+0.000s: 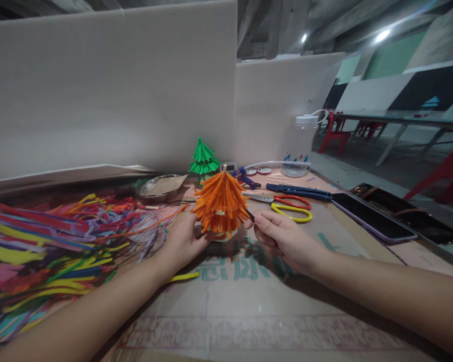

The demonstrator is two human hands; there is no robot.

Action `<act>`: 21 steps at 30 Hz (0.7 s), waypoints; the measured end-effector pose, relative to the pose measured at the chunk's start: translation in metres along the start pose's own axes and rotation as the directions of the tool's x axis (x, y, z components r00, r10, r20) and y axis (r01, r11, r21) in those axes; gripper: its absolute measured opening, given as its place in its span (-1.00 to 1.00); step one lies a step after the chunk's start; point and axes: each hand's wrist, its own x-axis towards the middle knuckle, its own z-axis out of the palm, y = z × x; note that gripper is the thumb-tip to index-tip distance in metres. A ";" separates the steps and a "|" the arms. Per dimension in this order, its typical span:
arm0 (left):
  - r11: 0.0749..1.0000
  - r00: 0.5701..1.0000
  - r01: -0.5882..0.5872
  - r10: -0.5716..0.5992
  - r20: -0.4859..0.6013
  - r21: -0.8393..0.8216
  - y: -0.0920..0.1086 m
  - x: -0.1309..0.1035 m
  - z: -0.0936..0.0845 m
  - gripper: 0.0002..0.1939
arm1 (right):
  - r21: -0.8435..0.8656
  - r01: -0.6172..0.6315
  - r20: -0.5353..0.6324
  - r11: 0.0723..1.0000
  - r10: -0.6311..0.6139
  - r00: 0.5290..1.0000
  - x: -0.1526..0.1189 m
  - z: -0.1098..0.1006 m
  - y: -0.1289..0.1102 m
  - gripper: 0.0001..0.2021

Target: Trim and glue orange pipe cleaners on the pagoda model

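Note:
A small orange tree (222,201), built of layered fuzzy pipe-cleaner pieces around a pale stick, stands upright in front of me. My left hand (186,239) is closed around its lower left side, with the fingertips partly hidden behind it. My right hand (283,236) is at the tree's right edge, thumb and fingers pinched on a short dark thin piece (251,216). That piece points toward the orange branches; whether it touches them I cannot tell. Behind stands a similar green tree (203,162). Red-and-yellow-handled scissors (292,202) lie just beyond my right hand.
Coloured pipe cleaners (60,241) are heaped at left, near a foil dish (156,187). To the right lie a blue utility knife (300,191), a phone (373,216) and a dark pouch (411,213). A clear bottle (300,143) and a blue glue gun (246,178) are at the back.

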 end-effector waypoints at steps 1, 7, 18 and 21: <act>1.000 1.000 -0.003 0.003 -0.001 -0.003 -0.001 0.000 0.000 -0.66 | 0.004 -0.005 0.001 1.000 0.005 1.000 0.000 0.000 -0.001 -0.54; 1.000 1.000 -0.010 0.009 -0.012 -0.019 -0.002 0.000 0.002 -0.66 | 0.020 -0.007 -0.008 1.000 0.007 1.000 -0.001 0.002 -0.003 -0.50; 1.000 1.000 -0.019 0.019 0.000 -0.023 -0.001 0.000 0.001 -0.64 | 0.022 0.002 0.010 1.000 -0.002 1.000 0.000 0.000 0.001 -0.53; 1.000 1.000 -0.018 0.018 -0.005 -0.021 -0.003 -0.001 0.002 -0.64 | 0.024 -0.007 0.020 1.000 0.007 1.000 0.000 0.001 0.000 -0.52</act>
